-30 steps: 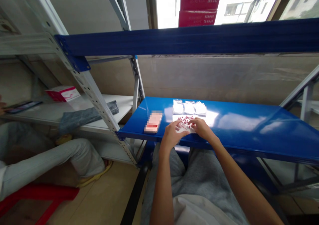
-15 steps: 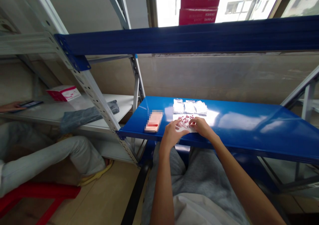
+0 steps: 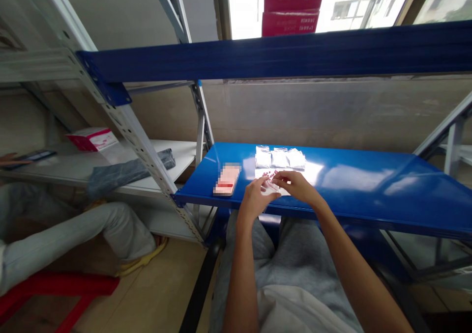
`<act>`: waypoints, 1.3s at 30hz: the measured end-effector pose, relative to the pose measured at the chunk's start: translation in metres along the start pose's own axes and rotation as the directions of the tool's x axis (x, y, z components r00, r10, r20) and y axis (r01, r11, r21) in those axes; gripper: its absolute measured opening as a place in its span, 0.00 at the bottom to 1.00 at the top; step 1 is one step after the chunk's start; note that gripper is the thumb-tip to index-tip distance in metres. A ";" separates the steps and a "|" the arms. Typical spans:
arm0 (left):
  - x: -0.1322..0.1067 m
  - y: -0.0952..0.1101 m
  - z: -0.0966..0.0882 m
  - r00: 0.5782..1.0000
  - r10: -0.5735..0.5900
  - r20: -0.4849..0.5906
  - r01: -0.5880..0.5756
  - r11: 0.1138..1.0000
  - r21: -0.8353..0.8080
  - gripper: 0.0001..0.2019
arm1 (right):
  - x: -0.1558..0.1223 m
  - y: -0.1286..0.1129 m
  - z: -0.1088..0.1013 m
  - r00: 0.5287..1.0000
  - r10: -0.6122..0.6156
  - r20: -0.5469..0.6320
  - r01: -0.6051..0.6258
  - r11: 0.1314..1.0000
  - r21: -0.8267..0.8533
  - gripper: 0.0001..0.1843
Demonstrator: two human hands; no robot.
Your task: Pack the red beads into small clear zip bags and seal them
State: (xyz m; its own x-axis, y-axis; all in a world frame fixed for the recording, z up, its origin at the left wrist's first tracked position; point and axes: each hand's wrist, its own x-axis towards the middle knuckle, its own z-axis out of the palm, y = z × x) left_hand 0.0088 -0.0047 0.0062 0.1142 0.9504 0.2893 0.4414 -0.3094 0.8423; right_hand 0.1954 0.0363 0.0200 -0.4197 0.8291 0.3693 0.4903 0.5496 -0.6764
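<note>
Here, left hand (image 3: 254, 200) and right hand (image 3: 297, 185), fingers together, press a clear bead bag (image 3: 275, 184).

The shelf (image 3: 368, 185) is glossy blue, the sheet (image 3: 271, 177) white with red dots, the packets (image 3: 280, 158) white, and the boxes (image 3: 291, 9) and stool (image 3: 59, 285) red.

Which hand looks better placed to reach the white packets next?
Probably the right hand: its fingers reach furthest forward over the clear bag of red beads, closest to the white packets. The left hand lies nearer the front edge of the blue shelf.
</note>
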 end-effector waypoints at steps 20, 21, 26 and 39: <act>0.002 0.001 -0.006 0.996 -0.090 -0.029 0.076 0.943 -0.324 0.17 | -0.024 -0.020 0.000 0.973 0.154 -0.175 -0.121 0.976 0.183 0.09; 0.003 0.002 -0.007 0.995 -0.090 -0.030 0.074 0.936 -0.345 0.16 | -0.026 -0.021 0.000 0.970 0.150 -0.193 -0.116 0.977 0.177 0.09; 0.004 0.002 -0.006 0.998 -0.023 -0.061 0.000 0.932 -0.362 0.12 | -0.030 -0.023 -0.005 0.957 0.142 -0.254 -0.082 0.969 0.234 0.14; 0.005 0.012 0.003 0.994 0.020 -0.109 -0.035 0.989 -0.145 0.07 | -0.033 -0.029 -0.010 0.936 0.194 -0.294 -0.084 0.933 0.350 0.21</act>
State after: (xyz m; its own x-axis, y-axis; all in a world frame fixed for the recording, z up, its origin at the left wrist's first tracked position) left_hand 0.0171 -0.0038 0.0161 0.0252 0.9351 0.3536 0.3038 -0.3441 0.8884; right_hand 0.2027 -0.0057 0.0344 -0.0730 0.9130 0.4014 0.2253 0.4072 -0.8851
